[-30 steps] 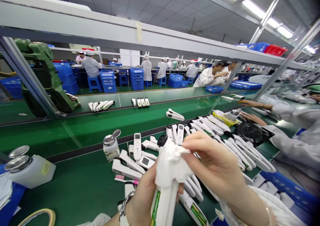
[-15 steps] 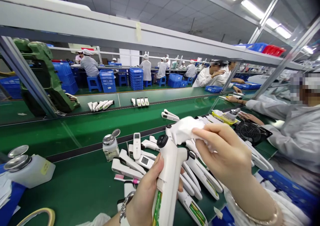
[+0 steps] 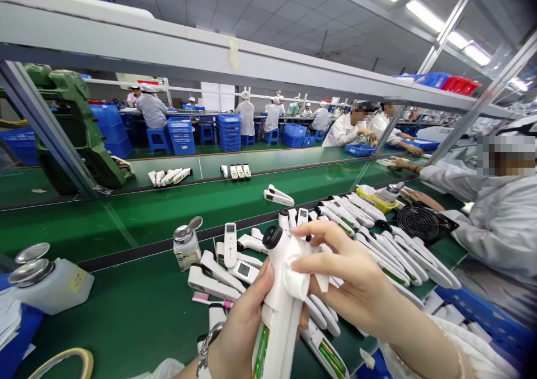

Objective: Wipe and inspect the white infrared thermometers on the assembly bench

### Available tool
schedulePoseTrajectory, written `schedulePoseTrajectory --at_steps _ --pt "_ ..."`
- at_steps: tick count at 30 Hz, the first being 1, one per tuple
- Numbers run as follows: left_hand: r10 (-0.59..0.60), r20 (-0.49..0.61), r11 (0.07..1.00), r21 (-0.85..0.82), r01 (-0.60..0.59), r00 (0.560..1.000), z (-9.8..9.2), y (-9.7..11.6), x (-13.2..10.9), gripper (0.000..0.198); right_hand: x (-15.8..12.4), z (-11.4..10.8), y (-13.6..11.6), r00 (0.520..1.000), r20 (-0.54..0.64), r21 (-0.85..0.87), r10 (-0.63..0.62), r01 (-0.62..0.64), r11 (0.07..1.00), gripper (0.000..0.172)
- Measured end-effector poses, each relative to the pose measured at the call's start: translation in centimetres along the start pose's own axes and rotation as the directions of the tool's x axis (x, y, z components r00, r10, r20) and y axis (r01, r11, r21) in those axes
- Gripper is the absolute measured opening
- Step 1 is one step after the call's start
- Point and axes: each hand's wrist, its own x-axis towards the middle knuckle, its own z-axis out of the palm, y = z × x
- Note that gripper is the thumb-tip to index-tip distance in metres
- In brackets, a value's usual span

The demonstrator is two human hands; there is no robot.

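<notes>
Left grip [image 3: 241, 324] is curling round the white handheld [image 3: 282, 317] at lower center of the frame, black tip [image 3: 272, 237] pointing up; right grip [image 3: 358, 281] is pinching a white cloth [image 3: 297, 284] against its side. I'd be pressing that cloth flat, staying clear of the open green slot [image 3: 262, 345].

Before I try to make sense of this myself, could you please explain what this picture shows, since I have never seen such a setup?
There is no robot here: these are a person's two bare hands, seen from a camera worn on that person's head, looking forward and down. The left hand holds a white handheld device with a black tip. The right hand holds a white cloth against it. On the green bench lie many similar white devices, a pink-bristled brush and a tape roll; two lidded bottles stand there too. At the right, a co-worker's sleeve reaches in.
</notes>
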Motion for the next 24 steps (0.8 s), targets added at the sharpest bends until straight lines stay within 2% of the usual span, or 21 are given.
schedulePoseTrajectory --at_steps 3,6,8,11,13,15,17,20,22,24 --pt "0.001 -0.009 0.999 -0.035 -0.001 1.000 0.2 0.2 0.0 0.037 -0.2 0.3 0.0 1.000 -0.004 0.022 -0.013 0.013 1.000 0.038" --pt "-0.009 0.016 0.998 -0.062 0.010 1.000 0.3 0.4 0.0 0.036 0.0 0.6 -0.2 0.983 -0.180 -0.076 -0.035 0.022 0.997 0.046" --pt "-0.018 0.052 0.999 -0.045 0.020 0.999 0.3 0.4 -0.1 0.038 0.2 0.6 -0.3 0.959 -0.281 -0.074 -0.019 -0.002 0.997 0.041" --pt "-0.042 0.102 0.999 -0.021 0.044 0.994 0.3 0.2 -0.2 0.042 0.5 0.6 -0.6 0.931 -0.337 0.223 0.141 -0.067 0.972 0.026" --pt "-0.054 0.105 0.998 -0.023 0.057 0.993 0.3 0.1 -0.2 0.044 0.5 0.9 -0.7 0.911 -0.324 0.452 0.254 -0.087 0.888 0.018" --pt "-0.051 0.089 0.998 -0.039 0.055 0.995 0.3 0.1 -0.2 0.044 0.4 1.4 -0.7 0.909 -0.304 0.547 0.287 -0.080 0.834 0.016" --pt "-0.057 0.078 0.997 -0.045 0.061 0.995 0.4 0.2 -0.2 0.042 0.1 2.0 -0.4 0.921 -0.309 0.494 0.239 -0.060 0.868 0.021" --pt "-0.079 0.065 0.996 -0.036 0.081 0.995 0.4 0.4 -0.2 0.043 -0.7 2.4 -0.1 0.942 -0.333 0.169 0.030 0.028 0.985 0.035" --pt "-0.087 0.031 0.996 -0.025 0.088 0.996 0.2 0.5 -0.2 0.044 -1.4 2.2 -0.1 0.953 -0.286 -0.056 -0.097 0.084 0.995 0.041" --pt "-0.098 -0.013 0.995 -0.004 0.098 0.995 -0.1 0.4 -0.1 0.046 -1.8 1.9 -0.4 0.974 -0.180 -0.149 -0.140 0.114 0.982 0.044"
